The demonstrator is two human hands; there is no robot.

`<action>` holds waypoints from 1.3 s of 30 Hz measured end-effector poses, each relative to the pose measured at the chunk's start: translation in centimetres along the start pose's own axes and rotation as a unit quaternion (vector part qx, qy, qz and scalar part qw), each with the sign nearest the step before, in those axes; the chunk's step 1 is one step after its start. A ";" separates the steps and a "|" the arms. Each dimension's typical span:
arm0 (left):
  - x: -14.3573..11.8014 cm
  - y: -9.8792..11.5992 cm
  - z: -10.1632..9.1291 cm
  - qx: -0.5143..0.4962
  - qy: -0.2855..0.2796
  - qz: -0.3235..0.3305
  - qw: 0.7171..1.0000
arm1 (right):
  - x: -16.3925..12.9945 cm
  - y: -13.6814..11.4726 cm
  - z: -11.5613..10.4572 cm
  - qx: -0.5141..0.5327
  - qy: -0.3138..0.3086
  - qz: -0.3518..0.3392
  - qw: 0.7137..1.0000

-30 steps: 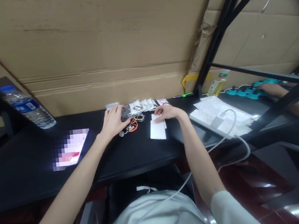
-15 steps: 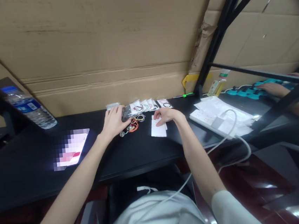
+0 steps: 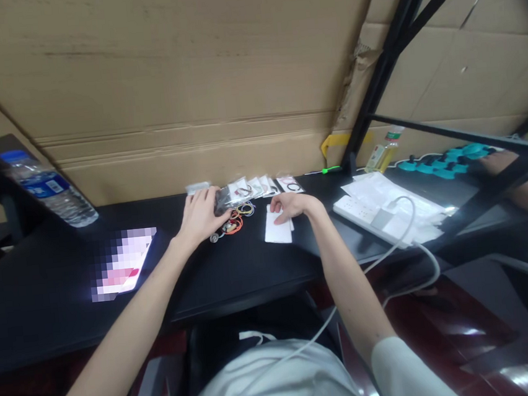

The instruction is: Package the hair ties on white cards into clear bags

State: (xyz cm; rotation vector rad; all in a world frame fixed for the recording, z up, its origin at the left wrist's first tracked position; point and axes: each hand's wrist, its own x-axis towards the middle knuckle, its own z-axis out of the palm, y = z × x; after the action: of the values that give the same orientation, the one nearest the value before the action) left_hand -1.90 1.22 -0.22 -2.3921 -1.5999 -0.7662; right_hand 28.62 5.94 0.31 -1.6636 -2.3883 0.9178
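My left hand (image 3: 200, 216) rests on the black table with its fingers stretched out and the thumb apart, beside a dark plastic packet (image 3: 223, 199). Just right of its thumb lies a small bundle of coloured bracelets or cords (image 3: 233, 223), orange, yellow and blue. My right hand (image 3: 289, 205) bends down at the wrist, its fingers closed on the upper part of white cards (image 3: 277, 231). Behind the hands, several clear packets (image 3: 254, 188) lie overlapping in a row. One packet with a dark ring-shaped cord (image 3: 293, 185) sits at the row's right end.
To the left are a lit phone (image 3: 132, 257) and a water bottle (image 3: 52, 187). On the right lie white papers (image 3: 378, 193), a charger with a white cable (image 3: 386, 217) and a yellow drink bottle (image 3: 383, 151). Beyond the black frame, another person's hand (image 3: 498, 162) is near turquoise objects (image 3: 447, 161).
My hands keep nearly the same places on the packets and cards. The view has shifted slightly. The other person's hand has moved right, off the turquoise objects.
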 end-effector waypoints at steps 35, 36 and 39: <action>0.2 0.1 0.0 -0.045 0.012 -0.009 0.999 | -1.8 -2.9 -0.4 0.291 0.181 -0.192 0.920; 0.2 0.1 0.0 -0.050 0.016 -0.010 0.999 | -1.4 -2.8 -0.2 0.290 0.206 -0.189 0.916; 0.3 0.2 0.1 -0.057 0.026 -0.005 0.998 | -0.3 -2.7 0.4 0.314 0.248 -0.218 0.890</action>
State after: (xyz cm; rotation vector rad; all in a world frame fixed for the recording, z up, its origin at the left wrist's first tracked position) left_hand -1.63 1.39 -0.13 -2.4203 -1.5911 -0.9366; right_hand 26.35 4.86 1.52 -0.9187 -1.7367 0.9027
